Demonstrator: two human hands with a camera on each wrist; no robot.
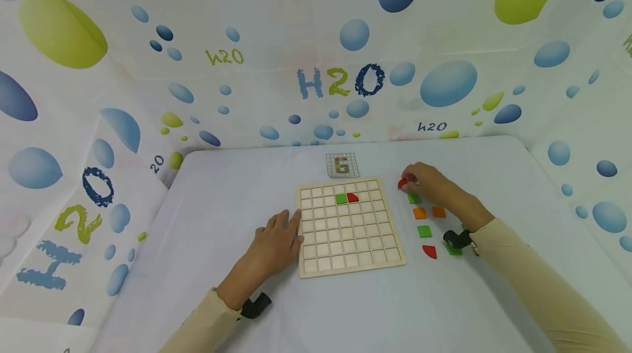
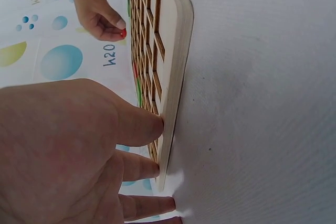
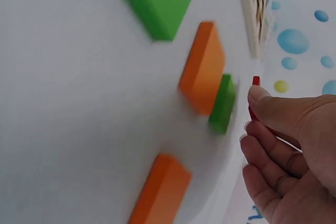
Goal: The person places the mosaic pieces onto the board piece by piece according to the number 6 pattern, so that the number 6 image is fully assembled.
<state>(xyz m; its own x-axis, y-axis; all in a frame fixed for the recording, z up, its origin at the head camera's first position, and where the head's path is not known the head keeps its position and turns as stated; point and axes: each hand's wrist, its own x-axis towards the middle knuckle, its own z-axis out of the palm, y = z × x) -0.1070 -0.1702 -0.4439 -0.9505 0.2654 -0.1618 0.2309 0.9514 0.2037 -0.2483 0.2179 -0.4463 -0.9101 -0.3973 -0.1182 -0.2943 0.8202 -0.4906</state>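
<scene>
My right hand (image 1: 430, 183) pinches a red quarter-circle tile (image 1: 401, 183) between thumb and fingers, to the right of the wooden grid board (image 1: 348, 234). In the right wrist view, this red tile (image 3: 255, 81) shows edge-on at the thumb tip. At the board's left edge lies my left hand (image 1: 274, 243), fingers extended; its thumb and a finger touch the rim in the left wrist view. A green square tile (image 1: 341, 199) and another red quarter-circle tile (image 1: 353, 197) sit side by side in the board's second row from the top.
Behind the board lies a pattern card (image 1: 342, 165) with a coloured figure on a grid. Right of the board are loose tiles: orange squares (image 1: 419, 213), green squares (image 1: 424, 231) and a red quarter-circle (image 1: 429, 252). My right forearm partly hides some.
</scene>
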